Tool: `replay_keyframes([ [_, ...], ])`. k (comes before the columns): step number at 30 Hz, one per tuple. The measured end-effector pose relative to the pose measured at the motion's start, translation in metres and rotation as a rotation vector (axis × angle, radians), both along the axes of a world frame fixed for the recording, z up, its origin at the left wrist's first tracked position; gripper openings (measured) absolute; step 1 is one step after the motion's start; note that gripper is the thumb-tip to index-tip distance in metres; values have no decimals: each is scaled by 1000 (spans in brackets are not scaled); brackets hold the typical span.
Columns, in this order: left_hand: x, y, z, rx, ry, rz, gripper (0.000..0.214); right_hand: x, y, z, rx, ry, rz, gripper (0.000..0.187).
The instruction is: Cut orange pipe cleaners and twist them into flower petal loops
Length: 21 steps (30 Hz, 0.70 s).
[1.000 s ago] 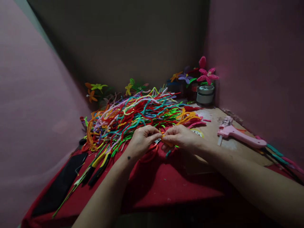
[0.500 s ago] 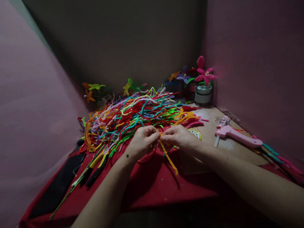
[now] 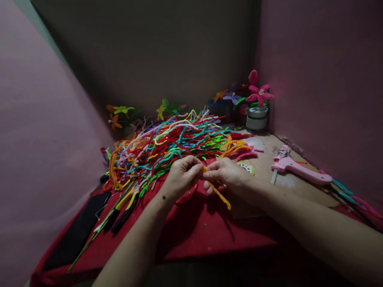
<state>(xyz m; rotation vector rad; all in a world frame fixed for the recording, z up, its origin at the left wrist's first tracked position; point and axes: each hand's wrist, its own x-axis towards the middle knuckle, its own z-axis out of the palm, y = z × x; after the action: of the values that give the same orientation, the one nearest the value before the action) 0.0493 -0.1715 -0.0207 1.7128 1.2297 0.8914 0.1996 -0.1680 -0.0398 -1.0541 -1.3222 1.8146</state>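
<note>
An orange pipe cleaner (image 3: 220,195) is pinched between my two hands above the red-covered table. My left hand (image 3: 186,172) is closed on its upper part, thumb against forefinger. Close beside it, my right hand (image 3: 223,173) grips the same piece, and a loose end slants down to the right below the fingers. The exact shape of the orange piece between the fingertips is mostly hidden. Red scissor handles (image 3: 188,195) show partly beneath my left hand.
Behind my hands lies a large heap of coloured pipe cleaners (image 3: 176,135). Pliers (image 3: 125,211) and a black flat object (image 3: 76,231) lie at left. A pink glue gun (image 3: 302,169) rests on a brown board (image 3: 311,195) at right. A pink flower (image 3: 259,95) stands behind in a grey pot (image 3: 256,118).
The orange pipe cleaner's loose end has swung up and to the right. Both hands keep their pinch close together, and the whole view has shifted slightly.
</note>
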Motion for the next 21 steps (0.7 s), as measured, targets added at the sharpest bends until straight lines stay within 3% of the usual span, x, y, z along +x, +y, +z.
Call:
replay_keyframes([
  [4, -2, 3, 0, -67, -17, -12, 17, 1, 1, -4, -29, 112, 28, 14],
  [11, 3, 3, -9, 369, 294, 133, 14, -3, 1, -6, -57, 61, -21, 13],
  [13, 5, 3, -8, 317, 217, 139, 14, -3, 2, -6, -54, 62, -48, 13],
  [17, 6, 5, -6, -15, 10, 25, 18, -3, 2, -10, -37, 79, -30, 15],
  [21, 6, 7, -12, 117, 59, 111, 15, -4, 2, -15, -29, 82, -8, 14],
])
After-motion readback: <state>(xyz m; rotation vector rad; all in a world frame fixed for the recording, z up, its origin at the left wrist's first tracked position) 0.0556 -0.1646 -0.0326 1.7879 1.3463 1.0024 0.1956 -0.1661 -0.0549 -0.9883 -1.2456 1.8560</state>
